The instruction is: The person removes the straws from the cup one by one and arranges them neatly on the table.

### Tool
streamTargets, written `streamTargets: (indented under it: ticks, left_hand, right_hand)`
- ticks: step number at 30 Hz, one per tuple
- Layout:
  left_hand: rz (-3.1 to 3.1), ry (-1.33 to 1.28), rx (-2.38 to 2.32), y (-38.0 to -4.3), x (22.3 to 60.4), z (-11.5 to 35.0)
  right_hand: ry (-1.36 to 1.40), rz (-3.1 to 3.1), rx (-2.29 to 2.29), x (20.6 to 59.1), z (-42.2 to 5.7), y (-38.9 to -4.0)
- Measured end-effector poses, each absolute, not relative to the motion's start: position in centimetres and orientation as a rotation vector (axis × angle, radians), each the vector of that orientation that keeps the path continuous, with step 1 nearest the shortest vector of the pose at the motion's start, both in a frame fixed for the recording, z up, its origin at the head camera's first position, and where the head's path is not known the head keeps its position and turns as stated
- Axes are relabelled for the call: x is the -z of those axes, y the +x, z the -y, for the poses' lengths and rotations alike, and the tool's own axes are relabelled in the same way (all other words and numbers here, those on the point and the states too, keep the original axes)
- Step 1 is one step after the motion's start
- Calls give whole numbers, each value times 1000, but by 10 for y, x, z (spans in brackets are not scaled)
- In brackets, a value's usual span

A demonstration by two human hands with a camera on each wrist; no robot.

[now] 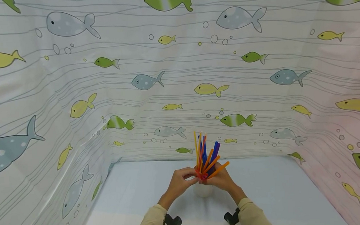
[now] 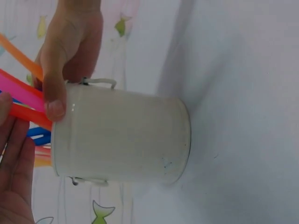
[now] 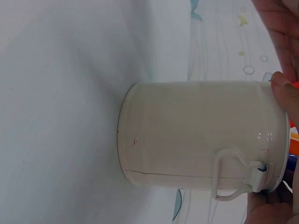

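A cream metal pail [image 2: 121, 135] with small side handles stands upright on the table, holding several long coloured straws. Orange straws [image 1: 220, 169] lean out to the right, while blue, purple, yellow and red ones rise behind them. My right hand [image 1: 223, 180] grips the pail's rim, its thumb [image 3: 285, 93] lying on the near outer wall and its other fingers round the side. From the left, my left hand [image 1: 180, 180] pinches a red straw [image 2: 30, 114] between thumb and fingers at the pail's mouth. The straws' lower ends are hidden inside the pail.
A white table [image 1: 135, 191] spreads out around the pail. Fish-printed fabric [image 1: 184, 68] hangs at the back and along both sides. Dark wrist-camera mounts [image 1: 172, 222] sit on both wrists.
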State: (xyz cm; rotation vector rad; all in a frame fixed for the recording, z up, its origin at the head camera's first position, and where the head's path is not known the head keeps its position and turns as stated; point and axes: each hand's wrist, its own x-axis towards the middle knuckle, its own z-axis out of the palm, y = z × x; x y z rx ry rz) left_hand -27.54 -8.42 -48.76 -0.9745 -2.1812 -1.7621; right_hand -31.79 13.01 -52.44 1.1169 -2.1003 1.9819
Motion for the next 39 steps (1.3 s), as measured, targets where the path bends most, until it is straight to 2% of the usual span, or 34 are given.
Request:
streamTargets:
  ticks: [5, 10, 13, 19, 23, 26, 30, 39]
  left_hand:
    - [2139, -994, 1713, -279, 483, 85]
    - [2071, -1004, 1620, -299, 470, 92]
    - [2032, -1018, 1565, -306, 447, 98]
    - [1921, -1060, 1502, -290, 377, 108]
    - [1919, -970, 1514, -291, 361, 120]
    - [1943, -840, 1639, -305, 377, 130]
    - [1993, -656, 1814, -322, 419, 141]
    - [2131, -317, 1793, -324, 495, 140]
  right_hand:
    - [1018, 2187, -1905, 534, -131, -322]
    - [872, 2288, -1842, 535, -132, -320]
    - [827, 2314, -1844, 533, -132, -319]
    - [851, 2300, -1880, 534, -132, -321]
    - [871, 2289, -1886, 536, -133, -322]
    - [855, 2301, -1878, 536, -133, -322]
    - [826, 2321, -1870, 535, -134, -322]
    - [837, 2322, -1894, 535, -134, -323]
